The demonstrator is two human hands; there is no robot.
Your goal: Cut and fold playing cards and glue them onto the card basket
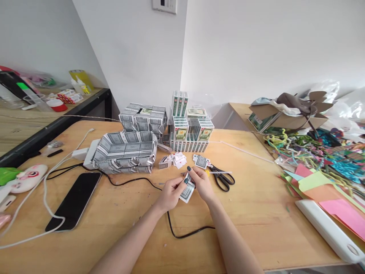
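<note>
Playing cards point(186, 192) with patterned grey backs are pinched between my left hand point(172, 192) and my right hand point(201, 182), above the middle of the table. Both thumbs press on them from above; how many cards there are I cannot tell. Just beyond my hands lie a small heap of loose cards point(179, 160) and an opened card box point(164, 163). A few face-down cards point(201, 161) rest beside black-handled scissors point(224, 179), close to my right hand. Part of a yellow-handled tool point(207, 173) shows behind that hand.
Behind the left hand stands a tray-like structure of folded cards point(125, 150), with another card block point(144, 118) behind it. Green card boxes point(182, 133) are stacked at the back. A phone point(74, 201) and cables point(137, 179) lie left; coloured paper point(319, 182) and a white paper trimmer point(325, 228) lie right.
</note>
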